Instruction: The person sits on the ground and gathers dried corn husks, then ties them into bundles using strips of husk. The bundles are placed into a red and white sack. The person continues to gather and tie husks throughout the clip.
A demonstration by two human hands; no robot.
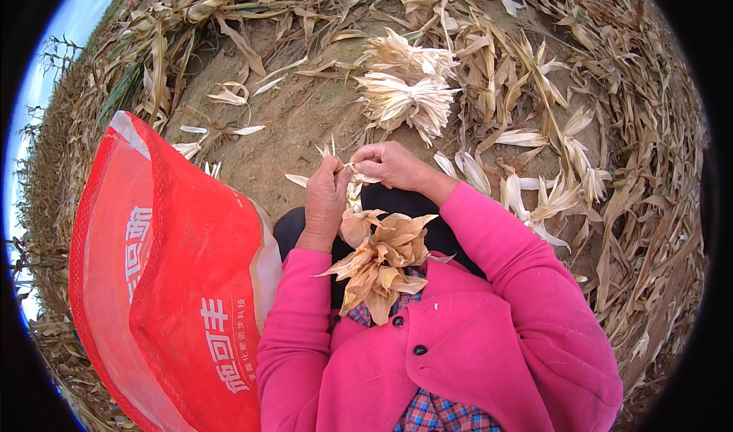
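My left hand [325,200] is closed around dried corn husks, whose pale tips stick out beyond its fingers. The fingers of my right hand [392,166] pinch a thin pale husk strip [354,170] that runs to my left fingertips, where the two hands nearly meet. Just below them, over my lap, a loose bunch of tan corn husks [383,254] fans out towards my chest. Whether this bunch joins the husks in my left hand is partly hidden. On the soil in front lie two husk bundles, a paler one [409,100] gathered at its middle and another [409,57] behind it.
A large red woven plastic sack [200,260] bearing white writing stands at my left, its side close to my left arm. Dry corn stalks and leaves [635,146] ring the bare soil [275,123]. Loose husks [538,200] lie to the right.
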